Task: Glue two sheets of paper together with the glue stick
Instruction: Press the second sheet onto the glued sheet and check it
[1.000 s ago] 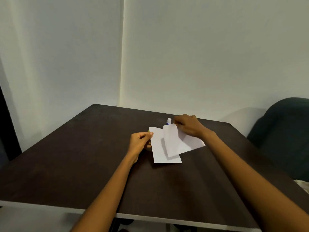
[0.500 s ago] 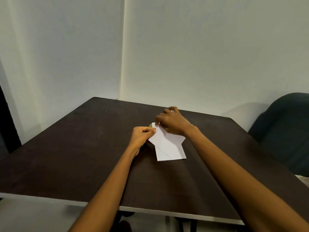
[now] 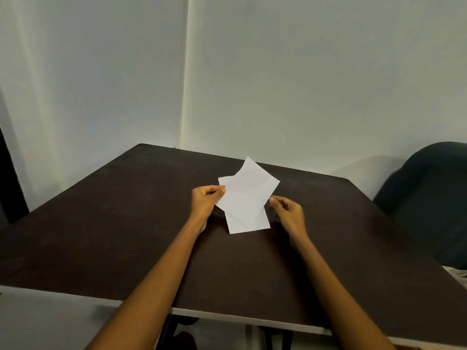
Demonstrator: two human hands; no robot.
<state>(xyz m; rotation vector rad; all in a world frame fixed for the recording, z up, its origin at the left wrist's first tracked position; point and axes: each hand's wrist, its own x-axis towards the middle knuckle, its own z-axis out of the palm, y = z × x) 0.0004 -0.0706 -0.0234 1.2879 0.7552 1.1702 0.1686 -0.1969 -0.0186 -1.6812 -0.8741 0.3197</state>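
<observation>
Two white sheets of paper lie overlapped in the middle of the dark table (image 3: 126, 223). The upper sheet (image 3: 249, 190) is turned at an angle, with one corner pointing away from me and its far part raised. The lower sheet (image 3: 250, 226) shows beneath it at the near edge. My left hand (image 3: 206, 200) pinches the upper sheet's left edge between thumb and fingers. My right hand (image 3: 288, 213) hovers just right of the sheets with loosely curled, separated fingers that hold nothing. No glue stick is visible; the paper or my hands may hide it.
A dark green upholstered chair (image 3: 427, 198) stands past the table's right side. White walls meet in a corner behind the table's far edge. The near table edge has a pale rim (image 3: 252, 318).
My right hand left the sheets' far edge and drew back to their right side, letting go. The upper sheet has rotated and lifted, and the left hand still pinches it.
</observation>
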